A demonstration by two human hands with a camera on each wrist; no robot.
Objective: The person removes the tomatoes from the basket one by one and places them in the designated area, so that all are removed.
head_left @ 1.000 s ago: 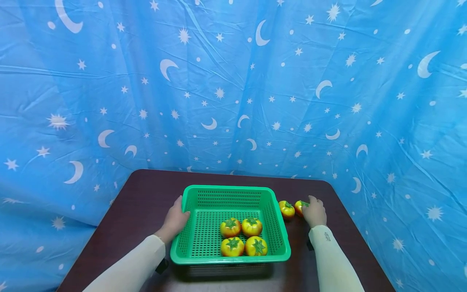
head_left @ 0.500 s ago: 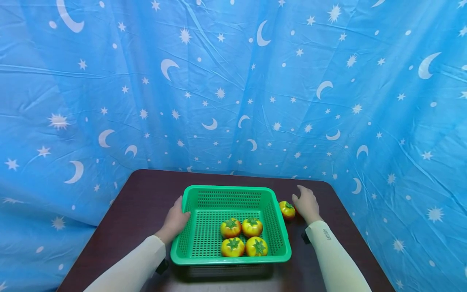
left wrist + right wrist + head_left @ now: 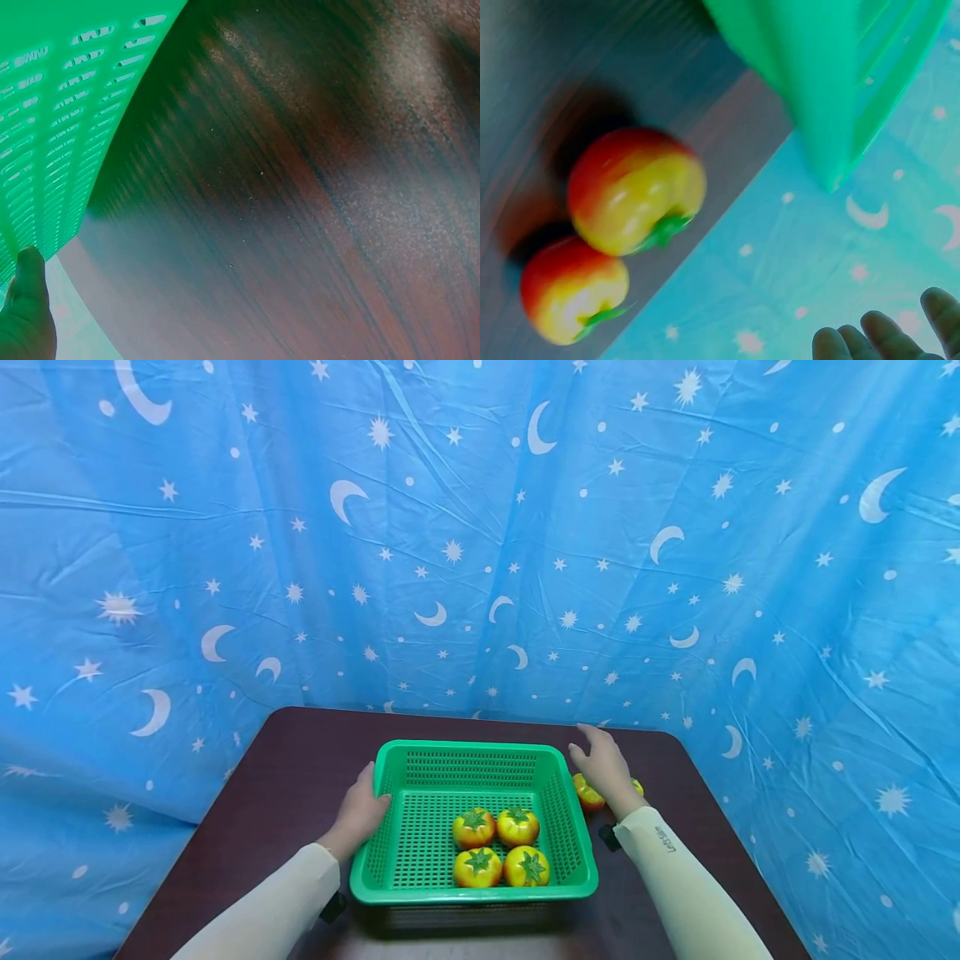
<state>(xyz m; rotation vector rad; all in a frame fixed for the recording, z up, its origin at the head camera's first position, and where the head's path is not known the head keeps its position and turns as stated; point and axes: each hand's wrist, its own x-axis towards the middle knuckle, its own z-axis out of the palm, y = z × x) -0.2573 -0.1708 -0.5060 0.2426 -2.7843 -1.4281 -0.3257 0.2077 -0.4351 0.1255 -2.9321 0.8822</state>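
The green plastic basket (image 3: 472,746) stands on the table, its sides slotted. My left hand (image 3: 360,812) grips its left rim, thumb over the edge; the left wrist view has the thumb (image 3: 30,281) against the slotted wall. Several yellow-and-red fruits (image 3: 473,829) with green leafy tops, tomato-like, sit in the basket's front right part. Two more lie on the table right of it: a larger-looking fruit (image 3: 637,191) and a second fruit (image 3: 574,292) beside it. My right hand (image 3: 606,770) hovers over these two with fingers extended, holding nothing, and partly hides them in the head view.
The dark brown table (image 3: 315,743) has rounded back corners. Behind it and at both sides hangs a blue curtain (image 3: 480,568) with white moons and stars. Black straps are on both wrists.
My right hand has let go of the right-hand fruit, lifted, and moved left toward the basket, now overlapping the other loose fruit. The left hand and basket stay put.
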